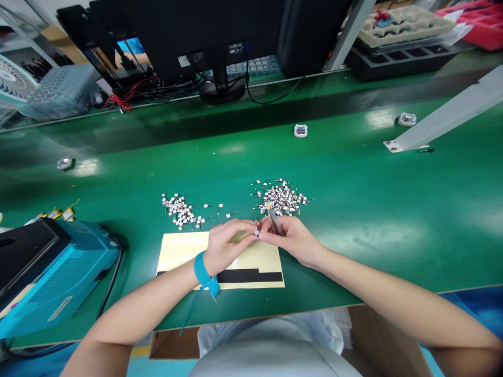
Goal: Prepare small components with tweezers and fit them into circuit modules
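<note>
My left hand (226, 242), wearing a teal wrist strap (206, 272), is closed with its fingertips on a small white square part (257, 233). From the right, my right hand (291, 238) meets it at the same part, thumb and finger pinched there. A grey metal tool that looks like tweezers (274, 220) is held in my right hand, pointing away from me. Below the hands lies a pale yellow sheet (181, 248) with black strips of tape (243, 276). Beyond them are two piles of small white parts with dark leads, the left pile (181, 211) and the right pile (283, 199).
A blue-and-black machine (58, 277) with a black cable stands at the left. Small white pieces (301, 130) sit farther back on the green table (373, 199). A grey metal post (448, 110) slants down at the right. A monitor (208, 31) and trays (401, 57) stand behind.
</note>
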Tool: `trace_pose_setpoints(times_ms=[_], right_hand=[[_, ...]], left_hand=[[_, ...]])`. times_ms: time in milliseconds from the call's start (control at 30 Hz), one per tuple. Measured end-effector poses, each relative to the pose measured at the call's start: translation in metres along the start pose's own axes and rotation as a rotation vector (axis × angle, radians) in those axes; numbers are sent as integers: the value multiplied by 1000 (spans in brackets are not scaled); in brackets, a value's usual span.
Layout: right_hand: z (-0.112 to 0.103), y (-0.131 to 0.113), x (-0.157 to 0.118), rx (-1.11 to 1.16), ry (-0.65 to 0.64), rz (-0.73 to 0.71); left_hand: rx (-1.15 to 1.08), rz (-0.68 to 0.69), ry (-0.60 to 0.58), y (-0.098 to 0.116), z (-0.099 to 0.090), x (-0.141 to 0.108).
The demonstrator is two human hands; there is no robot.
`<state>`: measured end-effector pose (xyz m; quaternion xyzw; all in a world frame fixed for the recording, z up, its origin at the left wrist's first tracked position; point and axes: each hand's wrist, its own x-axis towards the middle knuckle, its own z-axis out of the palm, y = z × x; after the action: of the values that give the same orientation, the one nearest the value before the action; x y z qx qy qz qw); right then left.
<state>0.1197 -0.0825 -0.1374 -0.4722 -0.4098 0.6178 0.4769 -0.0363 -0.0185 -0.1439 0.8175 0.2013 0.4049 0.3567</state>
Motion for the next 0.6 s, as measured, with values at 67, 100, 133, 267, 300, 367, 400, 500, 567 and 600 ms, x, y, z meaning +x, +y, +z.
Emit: trace_pose_setpoints(times_ms=[67, 100, 133, 267, 300, 367, 400, 500, 567, 600], right_hand=[[0, 0, 1, 6, 0, -2], [1, 0, 1, 9, 2, -4], [1, 0, 1, 11, 6, -4], [3, 2, 1, 19, 46, 8], [3, 3, 1, 29, 60, 15], [3, 4, 2, 70, 88, 33], [2, 4, 3, 99, 95, 42], [-3, 1, 5, 182, 90, 76], [-5, -1, 6, 201, 73, 106], [-5, -2, 6, 193, 63, 113]], left_hand=[[14, 6, -2, 1, -1, 1], [21, 10, -3, 1, -1, 1], [30, 15, -3, 1, 0, 1], [72, 40, 0, 1, 1, 0], [79, 47, -2, 1, 2, 0], [87, 56, -13, -1, 2, -1], [86, 53, -19, -1, 3, -1], [64, 0, -23, -3, 2, -1], [42, -40, -20, -3, 3, -1], [32, -52, -20, -3, 3, -2]])
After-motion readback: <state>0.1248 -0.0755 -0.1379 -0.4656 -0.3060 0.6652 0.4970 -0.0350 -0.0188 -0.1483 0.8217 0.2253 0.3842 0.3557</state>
